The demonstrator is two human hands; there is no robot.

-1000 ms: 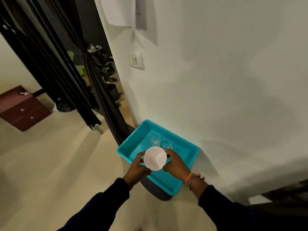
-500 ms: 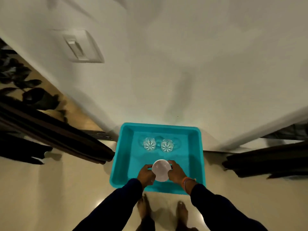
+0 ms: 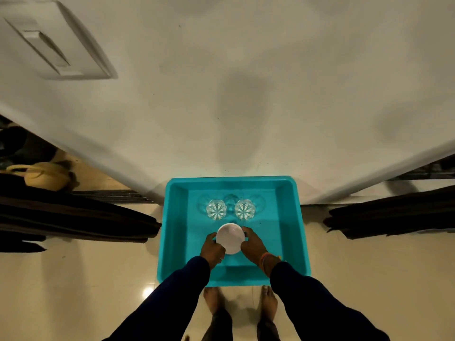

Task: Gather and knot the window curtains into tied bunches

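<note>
Dark curtains hang at both sides of the wall; both hands hold a white bowl over a teal tub.

We note the left curtain [image 3: 73, 217] low at the left edge and the right curtain [image 3: 394, 217] low at the right edge, both dark and bunched just above the floor [image 3: 73, 279], well apart from the hands. We cannot tell whether either is knotted. Between them, against the foot of the wall [image 3: 246, 94], the tub [image 3: 172, 230] sits on the floor. Our left hand [image 3: 212, 249] and right hand [image 3: 253, 247] curl round opposite sides of the bowl [image 3: 230, 238], fingers on its rim, inside the tub's outline. Two cut-glass tumblers [image 3: 216, 209] stand side by side near the tub's far wall. A light switch [image 3: 49, 45] is on the wall at upper left. Bare feet [image 3: 211, 299] stand just beside the tub's near edge.
</note>
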